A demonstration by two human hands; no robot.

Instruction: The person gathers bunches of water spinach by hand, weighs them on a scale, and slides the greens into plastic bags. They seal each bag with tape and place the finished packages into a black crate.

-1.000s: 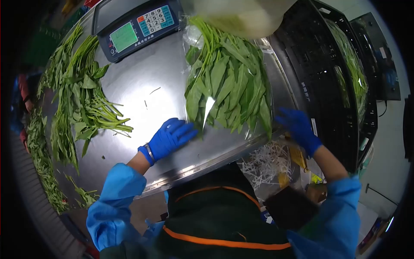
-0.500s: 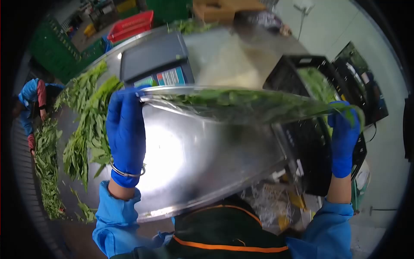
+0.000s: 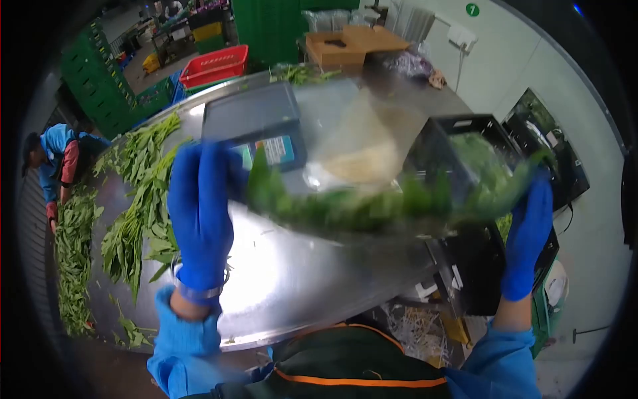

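A clear plastic bag of leafy greens (image 3: 372, 209) hangs stretched between my two blue-gloved hands, above the metal table (image 3: 292, 272). It is smeared by motion. At its left end, my left hand (image 3: 203, 206) is closed on the bag, the thumb side blurred. My right hand (image 3: 530, 233) grips the opposite end, where stems and leaves stick up above the fingers. Beyond the bag lie a grey flat-topped box (image 3: 252, 113) with a coloured label and some pale, clear plastic sheeting (image 3: 362, 156).
Loose leafy greens (image 3: 143, 199) are spread along the table's left side. A co-worker (image 3: 60, 156) bends over another heap (image 3: 73, 253) there. Black crates (image 3: 458, 126) with bagged greens stand on the right. A red basket (image 3: 214, 65) and cardboard box (image 3: 355, 46) sit at the back.
The bag now sags in the middle and is more blurred; its leaves have shifted. Both hands still hold its ends. My view has tilted up slightly, showing more of the background.
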